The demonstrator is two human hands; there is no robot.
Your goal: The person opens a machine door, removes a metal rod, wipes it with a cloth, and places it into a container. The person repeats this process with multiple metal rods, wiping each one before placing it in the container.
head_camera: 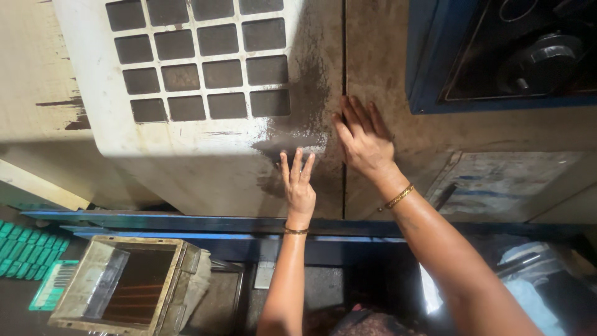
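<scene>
Both of your hands lie flat on the machine door, a dirty cream metal panel that fills the upper left and middle of the view. Your left hand is open, fingers straight and close together, palm pressed on the door's lower right part, just left of the vertical seam. Your right hand is open too, fingers spread a little, resting across that seam with its fingertips on the dark, oily smear. The two hands sit just beside each other, not touching. Neither grips anything. Each wrist carries a thin gold bangle.

On the door, above and left of your hands, is a vent grid of dark square openings in rows. Right of the seam is a second cream panel, equally stained, with a blue-framed window at top right and a worn label plate below it.

Beneath the door runs a blue rail. Lower left stands a grimy open metal box, and beside it green plastic trays.
</scene>
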